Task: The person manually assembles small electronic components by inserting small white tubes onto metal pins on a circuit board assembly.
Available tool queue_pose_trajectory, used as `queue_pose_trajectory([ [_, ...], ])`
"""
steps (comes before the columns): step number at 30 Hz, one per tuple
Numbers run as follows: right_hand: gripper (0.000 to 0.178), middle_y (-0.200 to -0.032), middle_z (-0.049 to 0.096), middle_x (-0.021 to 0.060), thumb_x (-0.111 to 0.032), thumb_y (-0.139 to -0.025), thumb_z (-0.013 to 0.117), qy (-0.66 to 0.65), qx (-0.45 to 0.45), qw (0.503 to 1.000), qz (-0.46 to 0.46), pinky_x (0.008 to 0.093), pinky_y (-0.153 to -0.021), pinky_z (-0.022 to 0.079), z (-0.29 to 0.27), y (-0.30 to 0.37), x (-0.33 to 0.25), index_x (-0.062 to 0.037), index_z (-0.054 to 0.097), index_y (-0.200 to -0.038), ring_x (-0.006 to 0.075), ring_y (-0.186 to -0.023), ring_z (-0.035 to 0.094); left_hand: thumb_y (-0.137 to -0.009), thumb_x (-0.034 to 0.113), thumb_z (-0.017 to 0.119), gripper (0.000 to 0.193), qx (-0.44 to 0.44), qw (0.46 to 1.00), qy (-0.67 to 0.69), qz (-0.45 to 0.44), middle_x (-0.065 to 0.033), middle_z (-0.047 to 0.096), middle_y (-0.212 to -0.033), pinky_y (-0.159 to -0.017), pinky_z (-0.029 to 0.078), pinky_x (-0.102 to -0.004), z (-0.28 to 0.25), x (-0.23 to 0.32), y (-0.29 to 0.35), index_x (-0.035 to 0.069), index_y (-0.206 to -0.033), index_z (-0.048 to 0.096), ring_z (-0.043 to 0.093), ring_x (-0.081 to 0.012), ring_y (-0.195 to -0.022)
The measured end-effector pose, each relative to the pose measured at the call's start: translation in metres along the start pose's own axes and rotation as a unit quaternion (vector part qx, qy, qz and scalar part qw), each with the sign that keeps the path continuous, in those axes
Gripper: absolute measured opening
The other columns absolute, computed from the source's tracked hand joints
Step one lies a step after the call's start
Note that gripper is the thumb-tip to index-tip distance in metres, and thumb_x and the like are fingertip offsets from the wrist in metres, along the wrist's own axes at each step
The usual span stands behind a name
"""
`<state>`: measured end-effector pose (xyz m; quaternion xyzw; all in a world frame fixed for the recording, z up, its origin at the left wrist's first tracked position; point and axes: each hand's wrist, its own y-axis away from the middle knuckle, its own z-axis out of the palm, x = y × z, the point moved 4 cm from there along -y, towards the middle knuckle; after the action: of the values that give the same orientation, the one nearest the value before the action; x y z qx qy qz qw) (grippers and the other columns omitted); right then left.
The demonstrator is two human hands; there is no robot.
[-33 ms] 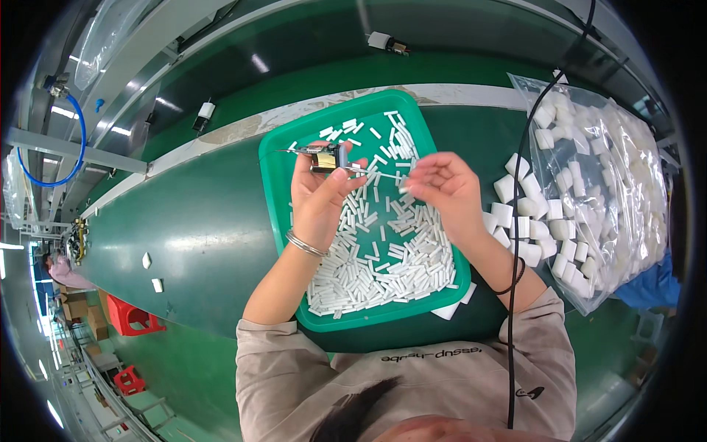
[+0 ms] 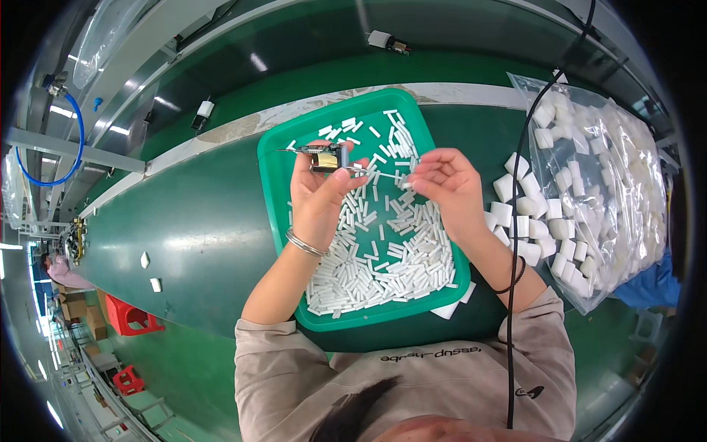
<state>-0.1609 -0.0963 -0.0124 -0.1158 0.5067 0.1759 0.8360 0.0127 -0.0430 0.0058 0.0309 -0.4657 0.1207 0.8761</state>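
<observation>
My left hand (image 2: pixel 318 193) is closed around a small device with a gold-coloured middle (image 2: pixel 325 160), dark parts and a grey end piece. From its right side a thin pale rod (image 2: pixel 379 174) sticks out toward my other hand. My right hand (image 2: pixel 449 184) has thumb and fingers pinched together at the rod's tip, with a small white stick (image 2: pixel 407 186) at the fingertips. Whether the stick touches the rod is too small to tell. Below both hands lies a green tray (image 2: pixel 277 221) holding a great many short white sticks (image 2: pixel 353 283).
At the right, a clear plastic bag (image 2: pixel 626 191) of white foam-like blocks spills onto the green table (image 2: pixel 199 221). A black cable (image 2: pixel 513 295) hangs across the right side. Beyond the pale strip lie two small devices, one black and white (image 2: pixel 202 116), another similar (image 2: pixel 387 42). Red stools (image 2: pixel 129 315) stand left.
The fingertips of my right hand have shifted very slightly around the rod's tip. My left hand keeps its hold on the device.
</observation>
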Motion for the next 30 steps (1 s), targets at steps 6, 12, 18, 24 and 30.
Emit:
queue_pose_trajectory([
  [6, 0.033, -0.086, 0.054, 0.0082, 0.010, -0.067, 0.062, -0.084, 0.027, 0.996, 0.027, 0.0240, -0.074, 0.048, -0.002, -0.001, -0.001, 0.0015, 0.049, -0.096, 0.0152, -0.082, 0.057, -0.076, 0.001, 0.054, 0.037, -0.014, 0.999, -0.044, 0.007, -0.0153, 0.047, -0.110, -0.075, 0.050, -0.0354, 0.000, -0.001, 0.001, 0.005, -0.110, 0.037, 0.054, -0.0294, -0.094],
  [12, 0.033, -0.085, 0.055, 0.0082, 0.010, -0.067, 0.062, -0.078, 0.015, 0.997, 0.022, 0.0244, -0.074, 0.048, 0.002, 0.001, 0.000, 0.0017, 0.049, -0.096, 0.0151, -0.080, 0.057, -0.073, -0.002, 0.057, 0.040, -0.002, 1.000, -0.005, -0.010, -0.0152, 0.050, -0.106, -0.072, 0.051, -0.0354, -0.001, -0.002, 0.002, 0.003, -0.107, 0.038, 0.056, -0.0300, -0.092],
  [18, 0.031, -0.083, 0.054, 0.0061, 0.011, -0.067, 0.060, -0.039, -0.009, 0.999, 0.014, 0.0245, -0.072, 0.048, 0.003, 0.004, -0.004, -0.0002, 0.048, -0.094, 0.0141, -0.081, 0.056, -0.072, -0.003, 0.058, 0.040, -0.006, 1.000, -0.023, -0.015, -0.0163, 0.050, -0.107, -0.073, 0.051, -0.0344, 0.004, -0.004, 0.002, 0.003, -0.106, 0.038, 0.057, -0.0299, -0.091],
  [24, 0.026, -0.086, 0.057, 0.0088, 0.008, -0.069, 0.060, 0.073, -0.029, 0.994, -0.070, 0.0247, -0.069, 0.049, 0.013, 0.009, -0.012, 0.0025, 0.054, -0.094, 0.0147, -0.080, 0.057, -0.063, -0.014, 0.063, 0.042, -0.076, 0.990, -0.118, -0.010, -0.0166, 0.053, -0.101, -0.075, 0.051, -0.0310, 0.015, -0.006, 0.011, 0.004, -0.093, 0.039, 0.058, -0.0242, -0.088],
  [30, 0.014, -0.078, 0.059, 0.0094, 0.001, -0.071, 0.060, 0.363, -0.085, 0.906, -0.199, 0.0245, -0.055, 0.047, 0.017, 0.012, -0.023, -0.0015, 0.061, -0.084, 0.0163, -0.064, 0.058, -0.062, -0.012, 0.064, 0.039, -0.079, 0.980, -0.182, 0.007, -0.0143, 0.054, -0.097, -0.074, 0.052, -0.0307, 0.020, -0.004, 0.015, 0.004, -0.088, 0.041, 0.057, -0.0225, -0.090],
])
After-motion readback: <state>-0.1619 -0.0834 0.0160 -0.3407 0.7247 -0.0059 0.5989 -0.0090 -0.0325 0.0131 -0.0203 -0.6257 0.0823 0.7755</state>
